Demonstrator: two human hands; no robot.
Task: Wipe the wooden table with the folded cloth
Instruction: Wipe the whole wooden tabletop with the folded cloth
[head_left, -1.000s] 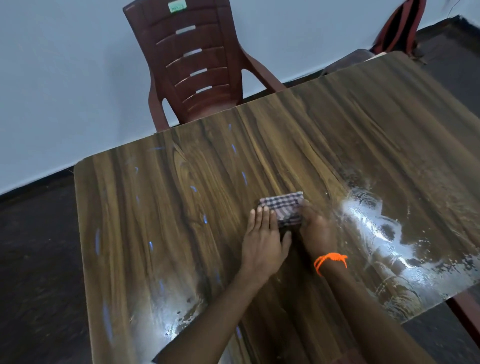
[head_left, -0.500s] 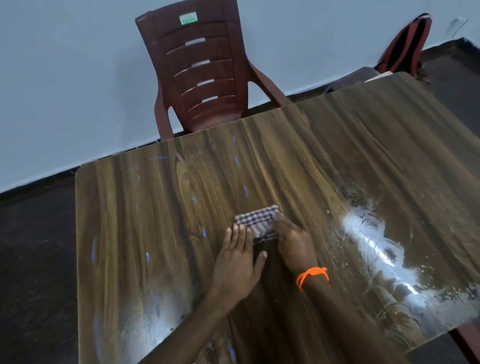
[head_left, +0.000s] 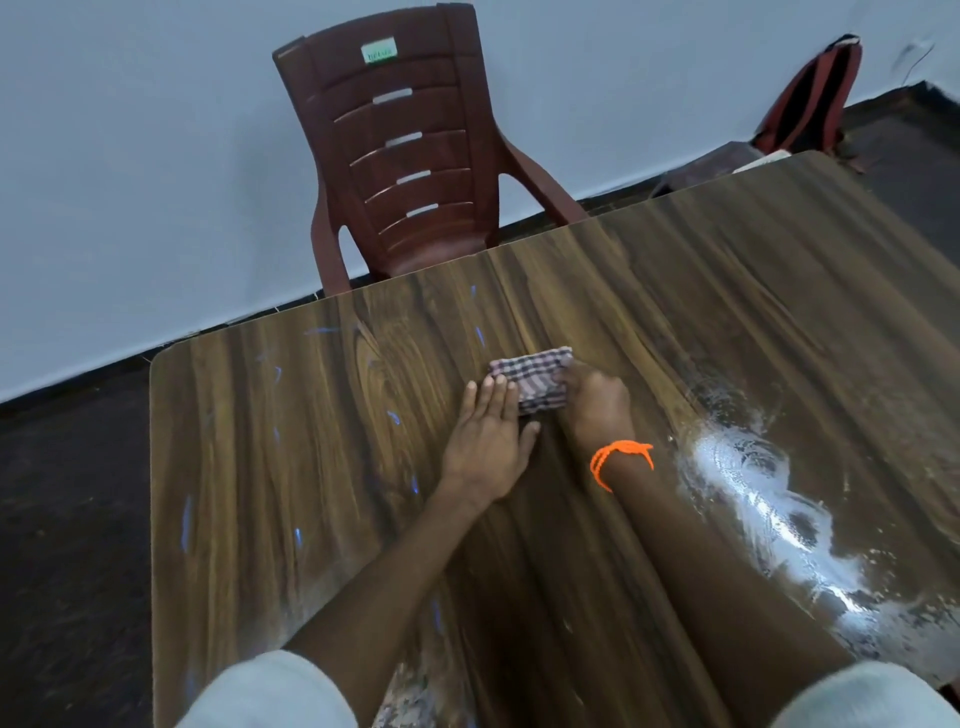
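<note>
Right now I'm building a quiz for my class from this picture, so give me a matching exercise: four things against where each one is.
Things:
1. checked folded cloth
2. dark red plastic chair
3. orange thread wristband
4. red and black backpack

Places:
A. against the wall, far right
B. on the right wrist
C. on the wooden table, between the hands
D. behind the table's far edge

Pairs: 1-C, 2-D, 3-B, 4-A

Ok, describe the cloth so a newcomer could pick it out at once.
Start at the wooden table in front of the dark red plastic chair. Near the tabletop's middle, both hands meet: the left hand lies flat, the right hand wears an orange wrist thread. Between their fingertips sits the cloth, a small folded checked rectangle, the only fabric on the table.
</note>
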